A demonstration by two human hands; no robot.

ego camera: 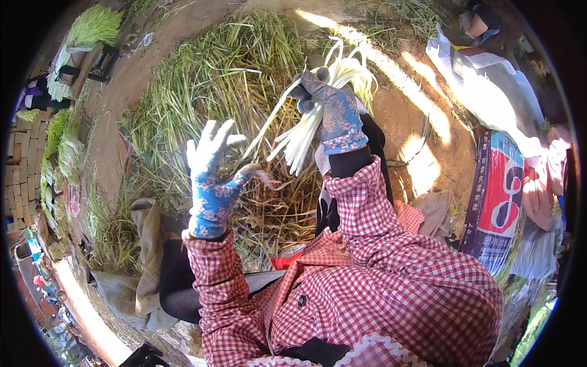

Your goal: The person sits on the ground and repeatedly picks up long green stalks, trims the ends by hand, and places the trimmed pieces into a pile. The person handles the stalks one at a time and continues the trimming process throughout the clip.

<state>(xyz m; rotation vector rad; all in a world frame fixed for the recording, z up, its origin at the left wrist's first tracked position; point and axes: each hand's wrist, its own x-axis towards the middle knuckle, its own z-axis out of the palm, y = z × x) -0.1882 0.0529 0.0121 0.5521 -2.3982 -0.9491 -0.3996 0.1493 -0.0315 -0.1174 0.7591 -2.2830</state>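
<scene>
My right hand (328,105), in a blue flowered glove with dark fingertips, is closed around a bundle of pale white-green stalks (300,142). The stalk ends fan out below the hand, and the yellowish bent part shows above it. One longer stalk slants out to the left. To the left, my left hand (215,169) in a matching glove has its fingers spread, with a thin brownish strip, partly blurred, at the thumb tip. Beneath both hands lies a wide heap of loose green and straw-coloured leaves (220,82).
Tied green bundles (94,27) rest beside a wooden stand at the upper left. A white plastic sheet (481,82) and a printed red and purple sack (500,192) lie at the right. Grey-brown cloth (149,257) lies at the lower left. Part of another person shows at the upper right.
</scene>
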